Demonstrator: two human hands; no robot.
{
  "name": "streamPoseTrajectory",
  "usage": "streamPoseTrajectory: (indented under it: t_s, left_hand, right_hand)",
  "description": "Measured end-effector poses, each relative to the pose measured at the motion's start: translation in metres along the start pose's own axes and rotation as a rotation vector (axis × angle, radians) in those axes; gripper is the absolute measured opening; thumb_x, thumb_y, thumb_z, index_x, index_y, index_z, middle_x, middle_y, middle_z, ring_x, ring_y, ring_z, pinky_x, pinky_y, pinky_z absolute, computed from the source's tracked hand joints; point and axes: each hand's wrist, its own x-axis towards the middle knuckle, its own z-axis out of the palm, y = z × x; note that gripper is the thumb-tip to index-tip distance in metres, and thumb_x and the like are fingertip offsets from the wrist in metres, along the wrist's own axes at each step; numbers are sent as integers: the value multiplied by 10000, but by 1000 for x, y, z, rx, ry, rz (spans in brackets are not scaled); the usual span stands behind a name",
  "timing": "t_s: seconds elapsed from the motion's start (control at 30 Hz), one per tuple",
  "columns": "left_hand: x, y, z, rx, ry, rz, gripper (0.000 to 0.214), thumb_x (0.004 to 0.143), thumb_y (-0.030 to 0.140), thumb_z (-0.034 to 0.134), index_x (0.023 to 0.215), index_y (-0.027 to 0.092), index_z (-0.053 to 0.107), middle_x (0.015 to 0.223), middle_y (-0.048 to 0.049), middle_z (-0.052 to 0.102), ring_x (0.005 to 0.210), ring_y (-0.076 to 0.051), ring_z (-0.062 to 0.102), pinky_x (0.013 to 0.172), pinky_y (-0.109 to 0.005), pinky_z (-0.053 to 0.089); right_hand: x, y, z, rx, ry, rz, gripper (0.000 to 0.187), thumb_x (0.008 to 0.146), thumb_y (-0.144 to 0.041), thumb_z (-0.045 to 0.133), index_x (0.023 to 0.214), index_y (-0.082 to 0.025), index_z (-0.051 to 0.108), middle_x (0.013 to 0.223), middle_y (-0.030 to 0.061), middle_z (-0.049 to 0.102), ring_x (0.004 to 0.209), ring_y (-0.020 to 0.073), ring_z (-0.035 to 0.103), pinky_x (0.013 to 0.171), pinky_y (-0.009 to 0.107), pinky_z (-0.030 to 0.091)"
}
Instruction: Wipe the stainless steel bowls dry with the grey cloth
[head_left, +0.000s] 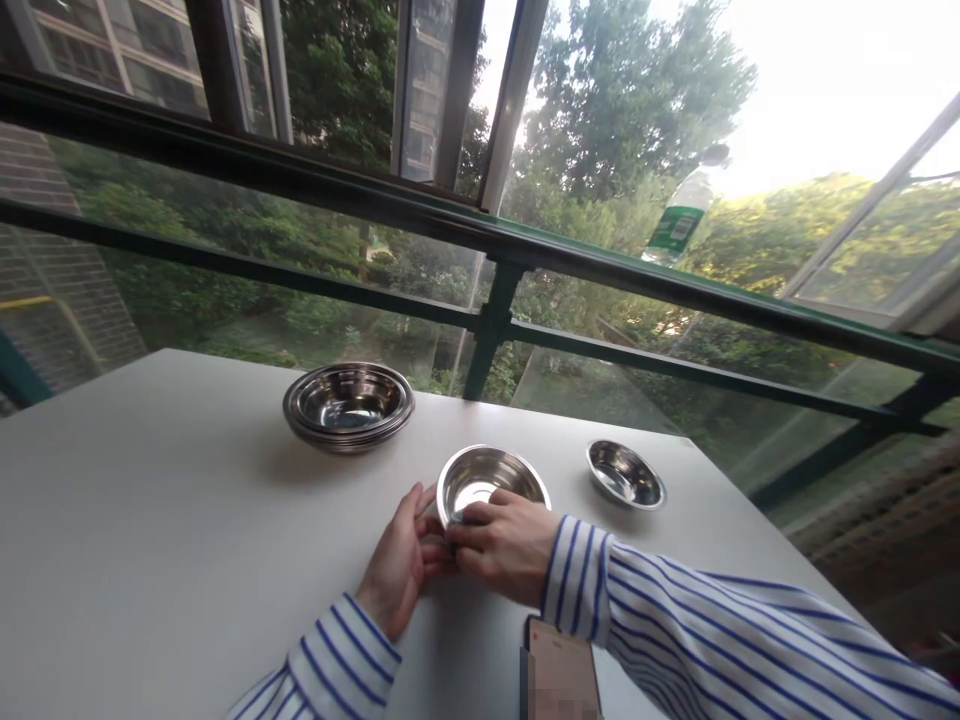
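Left of the held steel bowl (491, 480), far side of the white table (150, 500): brick wall (60, 270) behind window glass. Nearer that bowl, on the tabletop: stack of stainless bowls (348, 405), nested, upright, well apart from both hands. Just left of the held steel bowl: left sleeve (334, 665), blue-and-white striped, then left hand (397, 565), closed around the near rim, fingertips (424, 500) on the outer wall. Held steel bowl itself: centre of the table, tilted, gripped between both hands, inside facing up and towards the camera; contact between bowl and tabletop hidden, so cannot tell. Just right of it: right hand (499, 548), closed over the near rim, fingers (480, 515) across the bowl's inner side. Below that hand, at the table's near edge: phone (559, 672), screen partly blurred. Further right, beyond the green window rail (495, 300): plastic bottle (679, 215) with green label, support not visible. Right of the held steel bowl, on the tabletop: small steel bowl (625, 474), upright, clear of both hands. Far right: right sleeve (712, 640), same stripes.
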Motion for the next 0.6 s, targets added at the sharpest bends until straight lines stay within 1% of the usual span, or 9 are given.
streamPoseTrajectory:
  t_s: [0.07, 0.13, 0.27, 0.37, 0.43, 0.5, 0.6]
  left_hand:
    - [-1, 0, 1, 8, 8, -3, 422, 857, 399, 374, 1194, 177, 498, 747, -41, 658, 392, -79, 494, 425, -219, 423]
    - [-1, 0, 2, 14, 4, -5, 407, 858, 386, 377, 1189, 183, 503, 737, -36, 656, 419, -88, 516, 440, -218, 431]
    - [-1, 1, 2, 11, 12, 6, 390, 863, 370, 369, 1165, 176, 521, 716, -35, 651, 450, -102, 540, 440, -214, 432]
    - [0, 1, 1, -6, 29, 22, 399, 864, 375, 363, 1171, 169, 516, 670, -25, 634, 406, -88, 507, 414, -203, 415]
    - [0, 0, 1, 11, 51, 22, 393, 862, 374, 373, 1164, 169, 519, 638, -16, 621, 404, -90, 510, 404, -198, 408]
    - [0, -1, 1, 23, 61, 22, 369, 865, 362, 373, 1137, 174, 536, 618, -8, 612, 409, -91, 515, 399, -192, 404]
    - [-1, -3, 3, 19, 37, 33, 331, 868, 332, 375, 1073, 162, 571, 598, -4, 604, 402, -87, 503, 398, -191, 408]
  right_hand:
    - [0, -2, 3, -15, 32, 20, 198, 860, -187, 469, 702, -167, 587, 857, 34, 647, 795, 177, 522, 572, 304, 334]
    - [5, 0, 5, -24, 66, 28, 180, 859, -204, 480, 722, -165, 590, 888, 39, 647, 819, 179, 516, 572, 303, 332]
    - [14, 2, 4, -35, 75, 18, 174, 859, -218, 477, 750, -159, 600, 920, 39, 645, 842, 186, 516, 551, 307, 326]
    - [1, -7, 1, -41, 85, 18, 216, 853, -186, 458, 687, -163, 593, 842, 40, 650, 778, 185, 526, 532, 317, 314]
    - [-10, -13, -1, -53, 118, 3, 197, 832, -163, 474, 671, -162, 588, 787, 50, 644, 753, 184, 526, 529, 319, 309]
    - [-13, -16, -1, -60, 135, 3, 187, 823, -149, 485, 665, -160, 584, 777, 50, 642, 742, 182, 527, 527, 318, 308]
    - [3, -11, 1, -43, 134, 16, 180, 836, -164, 479, 697, -163, 593, 835, 39, 648, 778, 188, 532, 537, 318, 323]
